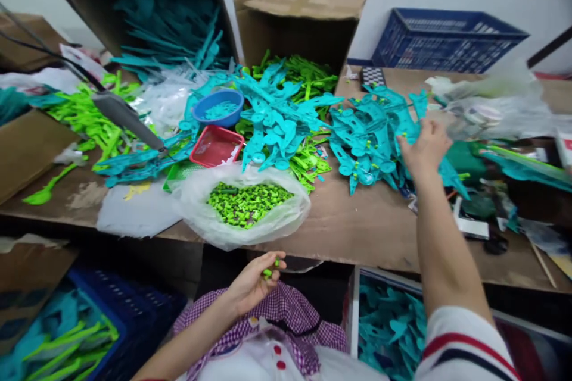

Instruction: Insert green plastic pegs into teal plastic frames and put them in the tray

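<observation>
The person's left hand point(257, 280) sits low, just below the front edge of the brown wooden counter point(357, 226), its fingers curled around a few small bright green plastic pieces point(269, 272) pinched at the fingertips. Directly above it on the counter rests an open clear plastic bag of small green plastic pieces point(245, 203), the bag's mouth rolled wide. The right hand point(424, 149) reaches out across the counter, its fingers bent and gripping the edge of a heap of flat teal plastic parts with green pins point(370, 131); how firmly it holds them I cannot tell. To the left of that heap lies another pile of teal plastic cut-outs point(277, 119), with lime green flat plastic parts point(308, 80) beneath and behind it. A round blue plastic bowl point(218, 108) and a square red plastic tray point(217, 146) stand beside each other near the bag. Two open brown cardboard boxes point(304, 24) lean at the back, and a dark blue plastic crate point(447, 41) stands at the far right by the wall.
</observation>
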Demonstrator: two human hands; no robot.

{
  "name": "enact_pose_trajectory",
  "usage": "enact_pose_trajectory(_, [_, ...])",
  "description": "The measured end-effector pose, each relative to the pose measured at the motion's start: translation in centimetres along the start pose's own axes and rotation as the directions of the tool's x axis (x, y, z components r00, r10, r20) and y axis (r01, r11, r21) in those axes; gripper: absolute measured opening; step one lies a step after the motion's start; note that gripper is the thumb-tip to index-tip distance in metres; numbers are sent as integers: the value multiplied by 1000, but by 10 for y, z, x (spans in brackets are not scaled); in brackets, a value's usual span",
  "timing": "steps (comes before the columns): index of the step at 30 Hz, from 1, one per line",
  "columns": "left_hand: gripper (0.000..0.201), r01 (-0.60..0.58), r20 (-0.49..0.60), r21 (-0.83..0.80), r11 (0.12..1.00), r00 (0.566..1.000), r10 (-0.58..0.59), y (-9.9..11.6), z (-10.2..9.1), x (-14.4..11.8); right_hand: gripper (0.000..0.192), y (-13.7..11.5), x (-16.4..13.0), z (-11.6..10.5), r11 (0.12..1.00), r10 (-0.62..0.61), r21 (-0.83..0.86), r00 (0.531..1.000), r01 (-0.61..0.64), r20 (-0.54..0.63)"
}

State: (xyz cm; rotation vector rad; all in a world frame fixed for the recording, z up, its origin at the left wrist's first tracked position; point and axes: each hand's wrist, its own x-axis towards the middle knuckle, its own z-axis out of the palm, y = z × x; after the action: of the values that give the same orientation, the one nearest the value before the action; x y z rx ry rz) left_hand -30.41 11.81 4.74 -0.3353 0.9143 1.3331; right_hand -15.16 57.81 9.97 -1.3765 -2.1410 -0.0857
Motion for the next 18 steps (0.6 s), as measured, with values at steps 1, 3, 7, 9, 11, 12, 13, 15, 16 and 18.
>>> enact_pose_trajectory(1, [17,5,16,-13,1000,1000,-5,1,-6,3,59,-26,-18,3,992,-84,99,996,81,29])
enact_pose_trajectory(3, [21,43,56,-8,999,998,-42,3,-17,10,50,-81,-55,13,937,-216,318,955,144,204])
enact_pose_trajectory(7, [30,106,117,58,993,987,-112,3,-38,12,54,-182,-92,40,867,-229,497,908,27,350])
enact_pose_trajectory(9, [33,92,125,75,993,987,-101,1,-48,10,56,-225,-85,55,835,-232,548,932,44,278])
enact_pose_trajectory(11, [34,46,126,97,994,990,-58,-2,-54,8,60,-262,-66,70,848,-265,519,935,109,237])
enact_pose_trajectory(12, [36,13,124,110,994,992,-27,-3,-56,8,61,-277,-56,78,872,-279,470,927,135,251])
enact_pose_trajectory(13, [37,-22,122,121,992,992,7,-5,-58,7,59,-289,-46,85,899,-284,410,916,151,284])
enact_pose_trajectory(15, [40,-76,117,125,989,991,61,-7,-61,8,49,-303,-30,98,937,-280,302,893,175,351])
enact_pose_trajectory(16, [41,-88,113,114,990,991,75,-7,-63,8,43,-305,-25,103,945,-281,268,887,189,366])
enact_pose_trajectory(18, [41,-99,112,83,992,990,90,-6,-67,9,36,-304,-19,110,945,-294,244,894,219,339])
